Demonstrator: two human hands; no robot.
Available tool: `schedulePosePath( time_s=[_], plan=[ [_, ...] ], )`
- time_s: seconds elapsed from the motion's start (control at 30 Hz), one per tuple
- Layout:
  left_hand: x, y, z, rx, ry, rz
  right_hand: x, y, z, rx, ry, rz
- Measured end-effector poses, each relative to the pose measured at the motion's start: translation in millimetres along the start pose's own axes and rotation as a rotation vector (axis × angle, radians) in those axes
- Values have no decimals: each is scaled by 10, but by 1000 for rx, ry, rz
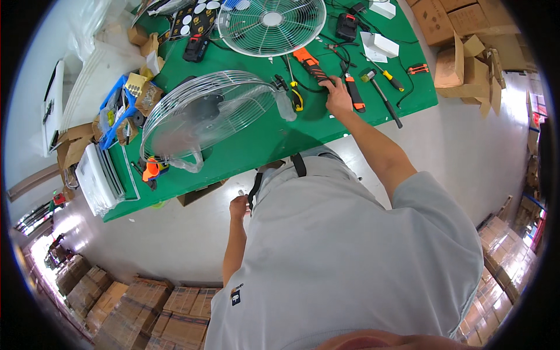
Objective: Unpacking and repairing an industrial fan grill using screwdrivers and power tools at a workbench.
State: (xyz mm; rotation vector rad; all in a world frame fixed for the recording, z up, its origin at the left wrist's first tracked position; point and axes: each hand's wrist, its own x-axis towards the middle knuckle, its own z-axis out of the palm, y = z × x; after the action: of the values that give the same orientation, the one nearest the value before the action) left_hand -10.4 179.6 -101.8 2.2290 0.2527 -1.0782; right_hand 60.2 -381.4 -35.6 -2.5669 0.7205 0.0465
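Observation:
My right hand (338,98) is on the table, its fingers closed around the black end of a long orange-and-black handheld tool (311,66). Beside that hand lies a knife-like tool with a black and red handle (354,93). A yellow-and-black screwdriver (297,96) rests on the other side. My left hand (238,207) hangs low beside my waist, near a black strap (255,189). Its fingers are curled, and whatever they may hold is too small to name. A round wire fan guard with a fan inside (204,116) leans at the table's front left.
On the green table (245,157) lie another fan guard (272,18), a hammer (382,99), a second screwdriver (392,80), black battery packs (346,27) and cables. A blue basket (119,111) holds small parts at left. Cardboard boxes (472,70) stand to the right.

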Motion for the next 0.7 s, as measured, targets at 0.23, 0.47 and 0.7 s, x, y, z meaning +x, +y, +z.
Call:
schedulePosePath(
  time_s=[0.23,0.47,0.7],
  plan=[
    [-1,887,-130,-291,45,-106,-38,90,124,16,80,-5],
    [110,1116,-104,-360,19,-75,-52,22,140,55,109,5],
    [160,595,-55,-250,10,-54,-52,-21,99,75,77,20]
  ],
)
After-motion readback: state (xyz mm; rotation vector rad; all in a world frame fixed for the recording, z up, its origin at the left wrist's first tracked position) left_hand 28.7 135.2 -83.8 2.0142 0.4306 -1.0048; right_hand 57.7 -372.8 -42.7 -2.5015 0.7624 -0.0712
